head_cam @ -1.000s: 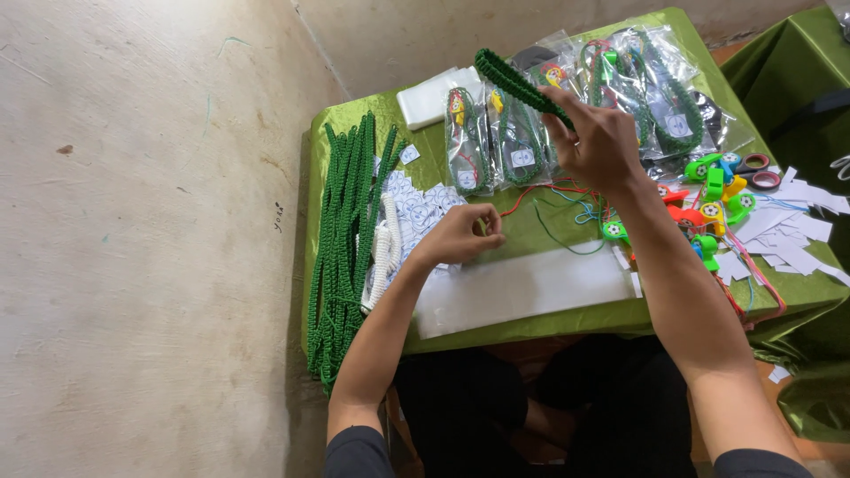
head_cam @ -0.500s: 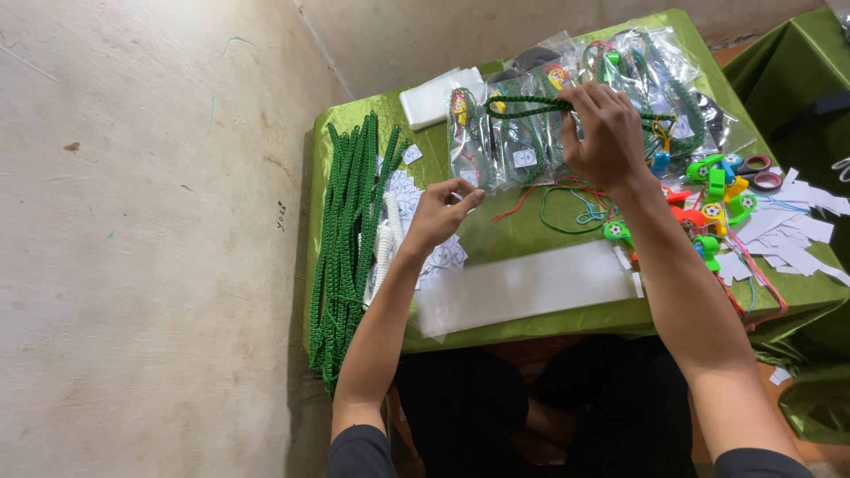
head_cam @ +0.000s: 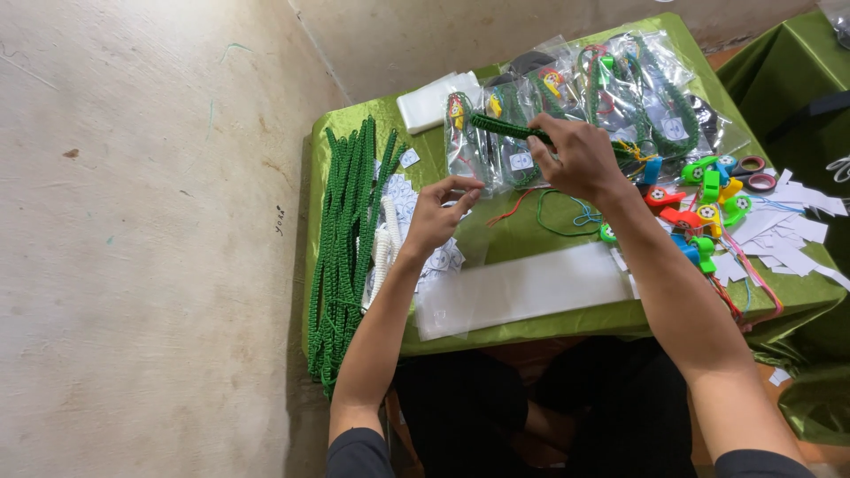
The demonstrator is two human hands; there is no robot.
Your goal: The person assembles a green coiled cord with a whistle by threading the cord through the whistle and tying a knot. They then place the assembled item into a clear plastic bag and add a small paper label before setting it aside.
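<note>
- Bare concrete floor (head_cam: 133, 248) fills the whole left side, with a pale wall (head_cam: 496, 35) at the far edge.
- The surface (head_cam: 567, 319), draped in green cloth, sits right of that floor; a second green-draped stand (head_cam: 797, 80) shows at the far right.
- Down the left edge of the surface lies a long bundle of green cords (head_cam: 350, 239), its near end hanging over the edge.
- Across the far side, clear plastic bags (head_cam: 620, 88) overlap, each holding a green cord and a bright whistle.
- Near the front edge lies a flat stack of empty clear sleeves (head_cam: 522, 288).
- At the right, loose coloured whistles (head_cam: 699, 217) are heaped just beside white paper slips (head_cam: 797, 239).
- Right hand (head_cam: 580, 159) is raised over the bags, fingers clenched on a coiled green cord (head_cam: 505, 127) that sticks out to the left.
- Left hand (head_cam: 438, 212) hovers above the printed paper tags (head_cam: 416, 221), fingers curled loosely, thumb and forefinger nearly meeting; whether they pinch anything I cannot tell.
</note>
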